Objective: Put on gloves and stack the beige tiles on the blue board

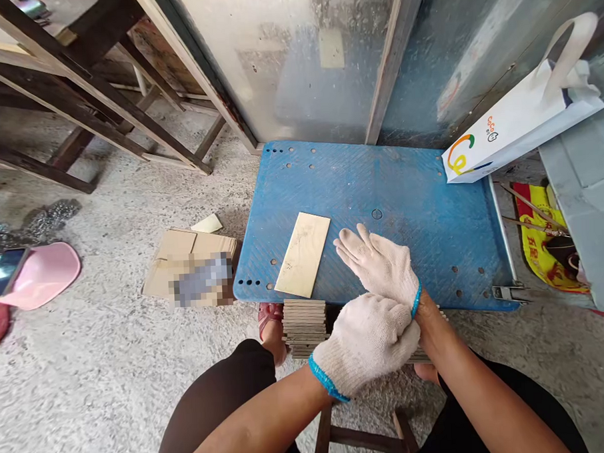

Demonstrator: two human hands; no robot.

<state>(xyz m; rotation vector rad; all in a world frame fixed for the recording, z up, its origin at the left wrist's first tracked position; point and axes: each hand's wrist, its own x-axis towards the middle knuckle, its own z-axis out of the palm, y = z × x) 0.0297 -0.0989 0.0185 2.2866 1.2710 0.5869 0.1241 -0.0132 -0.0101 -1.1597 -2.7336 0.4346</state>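
Observation:
Both hands wear white knitted work gloves with blue cuff edging. My left hand [364,344] is closed at my right wrist, its fingers curled on the cuff of the right glove. My right hand [384,263] is stretched out above the blue tabletop [350,184], palm partly showing, fingers extended and holding nothing. To the left of my right hand, a thin pale rectangular board [303,255] with dark smudges lies on the tabletop near its front edge. Below that edge is a stack of thin flat pieces [305,325], partly hidden by my left glove.
A white paper bag [518,123] stands at the tabletop's back right corner. On the floor at left is a cardboard box [175,249], and farther left a pink visor cap [51,274]. Wooden frames [127,127] stand behind. A grey panel [586,207] borders the right side.

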